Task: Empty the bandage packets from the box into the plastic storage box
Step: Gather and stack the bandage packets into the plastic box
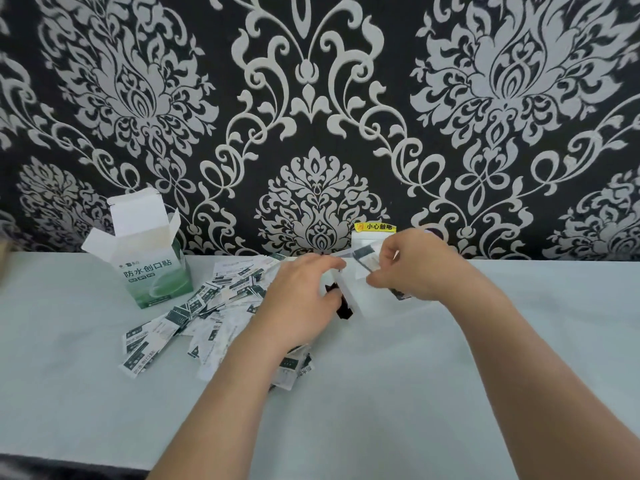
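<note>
An open green-and-white bandage box (152, 268) stands upright at the left of the table with its flaps up. Many small dark-and-white bandage packets (214, 306) lie scattered beside it, and some more packets (294, 368) sit under my left forearm. A clear plastic storage box (367, 299) with a white edge and a black clip sits at the centre. My left hand (298, 292) grips that white edge. Above the box, my right hand (415, 268) pinches a bandage packet (365, 259). A dark packet (400, 294) shows under my right hand; whether it lies inside the box I cannot tell.
The pale table (450, 375) ends against a black-and-white patterned wall. A white wall socket with a yellow warning sticker (375, 227) sits just behind my hands. A dark strip shows at the table's front left edge.
</note>
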Action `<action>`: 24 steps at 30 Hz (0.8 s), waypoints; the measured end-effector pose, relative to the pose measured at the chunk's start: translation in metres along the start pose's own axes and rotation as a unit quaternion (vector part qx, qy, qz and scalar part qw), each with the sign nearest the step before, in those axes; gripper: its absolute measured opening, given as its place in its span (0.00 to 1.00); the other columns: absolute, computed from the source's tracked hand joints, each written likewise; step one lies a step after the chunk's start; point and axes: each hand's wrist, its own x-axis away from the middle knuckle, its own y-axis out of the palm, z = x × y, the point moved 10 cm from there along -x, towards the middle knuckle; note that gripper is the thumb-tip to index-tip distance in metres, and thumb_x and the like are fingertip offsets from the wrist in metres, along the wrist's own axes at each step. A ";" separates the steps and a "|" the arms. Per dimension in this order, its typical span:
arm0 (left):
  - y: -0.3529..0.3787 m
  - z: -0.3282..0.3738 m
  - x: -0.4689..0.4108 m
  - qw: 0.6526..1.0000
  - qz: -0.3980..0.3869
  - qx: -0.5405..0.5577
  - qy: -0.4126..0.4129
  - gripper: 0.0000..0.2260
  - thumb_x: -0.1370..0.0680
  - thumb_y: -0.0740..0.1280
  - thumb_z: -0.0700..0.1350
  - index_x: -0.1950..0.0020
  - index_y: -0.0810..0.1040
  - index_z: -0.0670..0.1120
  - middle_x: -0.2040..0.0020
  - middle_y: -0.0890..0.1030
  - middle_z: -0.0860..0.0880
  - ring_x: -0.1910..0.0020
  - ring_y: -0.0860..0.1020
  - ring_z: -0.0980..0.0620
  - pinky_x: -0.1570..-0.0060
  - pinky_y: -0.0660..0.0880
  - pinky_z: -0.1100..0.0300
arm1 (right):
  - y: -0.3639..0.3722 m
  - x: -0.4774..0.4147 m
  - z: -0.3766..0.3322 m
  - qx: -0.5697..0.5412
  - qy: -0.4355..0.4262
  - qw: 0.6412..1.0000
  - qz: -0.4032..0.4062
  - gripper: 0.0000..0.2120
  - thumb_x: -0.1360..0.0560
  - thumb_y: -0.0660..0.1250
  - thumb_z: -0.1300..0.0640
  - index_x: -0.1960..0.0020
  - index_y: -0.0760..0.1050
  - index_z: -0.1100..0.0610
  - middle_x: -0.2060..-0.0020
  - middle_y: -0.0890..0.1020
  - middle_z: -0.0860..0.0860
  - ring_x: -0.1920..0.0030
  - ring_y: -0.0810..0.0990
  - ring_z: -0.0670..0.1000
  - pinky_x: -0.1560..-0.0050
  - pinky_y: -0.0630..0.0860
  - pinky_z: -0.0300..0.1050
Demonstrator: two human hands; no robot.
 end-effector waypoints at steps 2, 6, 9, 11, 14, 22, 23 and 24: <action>0.004 -0.003 -0.001 0.999 -0.019 0.039 -0.022 0.18 0.22 0.64 0.43 0.33 0.74 0.57 0.43 0.72 0.58 0.38 0.70 0.55 0.41 0.67 0.61 | 0.021 -0.007 -0.003 0.082 0.004 0.995 -0.055 0.10 0.30 0.72 0.51 0.56 0.77 0.57 0.61 0.81 0.51 0.60 0.79 0.51 0.59 0.75 0.42; 0.002 -0.006 -0.004 0.998 -0.013 0.061 -0.026 0.18 0.22 0.63 0.43 0.35 0.76 0.58 0.48 0.72 0.58 0.56 0.74 0.61 0.52 0.69 0.63 | 0.055 -0.020 -0.001 0.137 0.012 0.982 -0.126 0.15 0.34 0.75 0.51 0.53 0.76 0.57 0.62 0.79 0.51 0.60 0.77 0.52 0.57 0.75 0.43; 0.005 -0.008 -0.006 0.997 -0.014 0.076 -0.027 0.18 0.22 0.63 0.43 0.34 0.76 0.58 0.43 0.75 0.56 0.61 0.73 0.64 0.55 0.70 0.64 | 0.062 -0.023 -0.003 0.127 0.016 0.982 -0.140 0.13 0.33 0.76 0.53 0.54 0.76 0.57 0.67 0.77 0.50 0.64 0.76 0.51 0.57 0.75 0.43; 0.005 -0.009 -0.007 0.996 -0.013 0.079 -0.028 0.18 0.22 0.63 0.42 0.34 0.76 0.57 0.41 0.77 0.55 0.63 0.73 0.63 0.57 0.69 0.64 | 0.064 -0.023 -0.006 0.099 0.015 0.984 -0.150 0.10 0.31 0.73 0.57 0.52 0.78 0.59 0.64 0.81 0.52 0.61 0.80 0.53 0.52 0.79 0.43; 0.006 -0.009 -0.008 0.996 -0.011 0.082 -0.024 0.19 0.23 0.62 0.41 0.34 0.76 0.56 0.39 0.77 0.54 0.51 0.77 0.60 0.51 0.70 0.64 | 0.066 -0.023 -0.009 0.075 0.008 0.985 -0.152 0.09 0.26 0.67 0.61 0.46 0.77 0.61 0.53 0.84 0.57 0.53 0.84 0.56 0.46 0.80 0.52; 0.006 -0.010 -0.007 0.997 -0.022 0.067 -0.011 0.20 0.22 0.63 0.43 0.32 0.73 0.60 0.37 0.75 0.57 0.48 0.75 0.61 0.48 0.71 0.62 | 0.055 -0.017 -0.020 0.107 -0.019 0.989 -0.103 0.14 0.23 0.57 0.65 0.41 0.75 0.58 0.53 0.80 0.55 0.60 0.78 0.54 0.53 0.79 0.46; 0.004 -0.010 -0.006 0.998 -0.018 0.067 -0.009 0.21 0.22 0.63 0.43 0.33 0.73 0.61 0.38 0.75 0.57 0.48 0.75 0.60 0.48 0.72 0.61 | 0.052 -0.016 -0.021 0.112 -0.021 0.988 -0.100 0.14 0.22 0.56 0.65 0.40 0.75 0.58 0.52 0.80 0.55 0.60 0.77 0.53 0.54 0.78 0.46; -0.001 -0.012 -0.004 0.998 -0.008 0.064 -0.010 0.21 0.23 0.64 0.42 0.34 0.74 0.62 0.40 0.76 0.58 0.47 0.75 0.60 0.47 0.73 0.61 | 0.047 -0.014 -0.022 0.114 -0.022 0.989 -0.091 0.14 0.22 0.56 0.65 0.41 0.76 0.57 0.50 0.80 0.55 0.59 0.78 0.53 0.54 0.77 0.46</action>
